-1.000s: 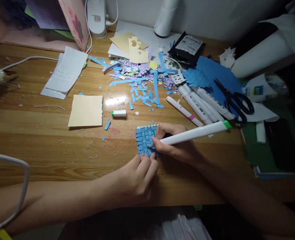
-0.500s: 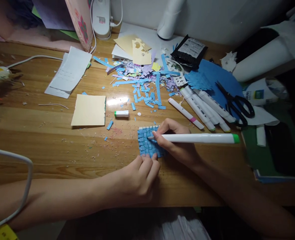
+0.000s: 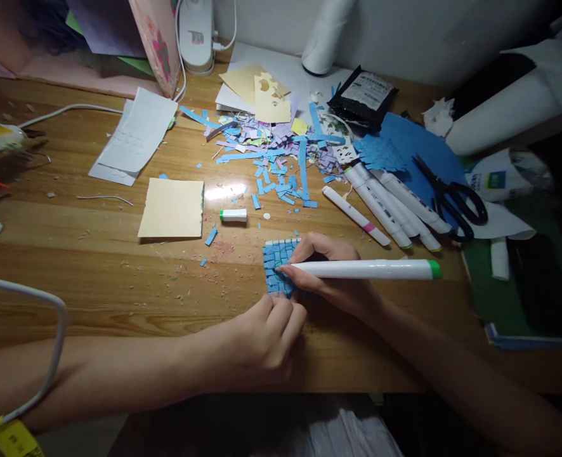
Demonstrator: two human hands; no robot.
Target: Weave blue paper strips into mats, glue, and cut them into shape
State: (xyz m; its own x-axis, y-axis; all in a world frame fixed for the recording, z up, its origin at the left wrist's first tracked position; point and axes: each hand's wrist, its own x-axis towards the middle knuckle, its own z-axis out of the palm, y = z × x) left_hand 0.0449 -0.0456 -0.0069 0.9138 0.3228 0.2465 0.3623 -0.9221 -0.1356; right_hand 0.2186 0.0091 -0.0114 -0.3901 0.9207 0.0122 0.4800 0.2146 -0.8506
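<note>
A small square of woven blue paper strips lies on the table near its front edge, with dark green marker lines across it. My right hand grips a white marker pen with a green end, and its tip side meets the weave behind my fingers. My left hand is curled, with its fingertips holding down the lower edge of the square. The right part of the square is hidden by my right hand. Farther back on the left lies a green-and-white marker cap.
A cream paper square lies left of the cap. Behind are blue and purple paper scraps. To the right lie several white markers, a pink-banded pen and black scissors on blue paper. A white bent tube crosses above my left forearm.
The marker in my right hand has shifted left and slightly down over the woven square. My left hand keeps its hold on the lower edge. The whole view has shifted slightly.
</note>
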